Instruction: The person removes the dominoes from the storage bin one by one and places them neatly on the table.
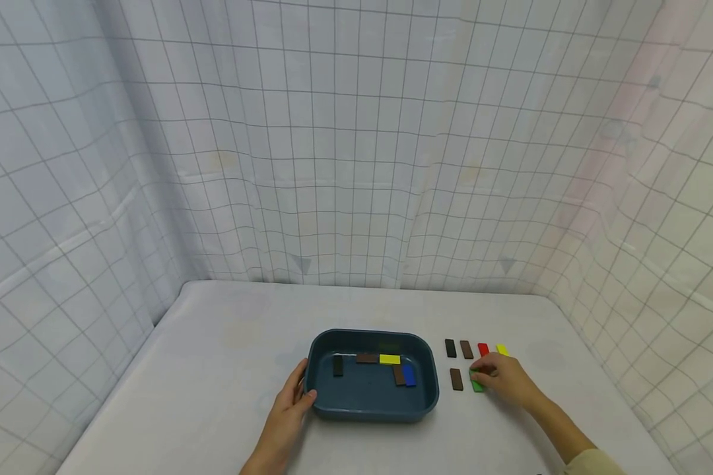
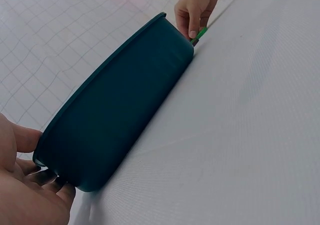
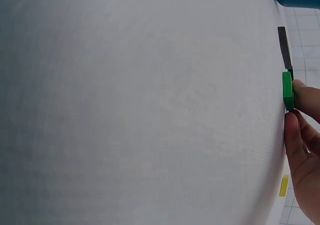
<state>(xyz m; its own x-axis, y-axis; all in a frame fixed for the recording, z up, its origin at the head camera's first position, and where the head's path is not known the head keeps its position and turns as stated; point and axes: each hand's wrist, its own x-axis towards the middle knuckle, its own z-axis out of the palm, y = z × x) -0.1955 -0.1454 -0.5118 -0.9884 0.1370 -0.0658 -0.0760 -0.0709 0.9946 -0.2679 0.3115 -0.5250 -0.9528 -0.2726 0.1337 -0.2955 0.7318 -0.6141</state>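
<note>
My left hand (image 1: 284, 412) grips the left wall of a dark blue-green plastic tub (image 1: 368, 415); its thumb is at the rim and the other fingers are against the outside in the left wrist view. Inside the tub lie several flat rectangular blocks: a black block (image 1: 338, 365), two brown ones, a yellow block (image 1: 389, 359) and a blue block (image 1: 409, 376). To the right of the tub, my right hand (image 1: 508, 379) pinches a green block (image 3: 288, 91) between thumb and fingers. That block is tipped up in the left wrist view.
Beside the right hand, a brown block (image 1: 456, 379) lies on the white-covered table (image 1: 214, 369). Behind it are a black block (image 1: 450, 348), another brown block (image 1: 466, 349), a red block (image 1: 483, 349) and a yellow block (image 1: 502, 349). Checked curtains (image 1: 356, 165) enclose the table.
</note>
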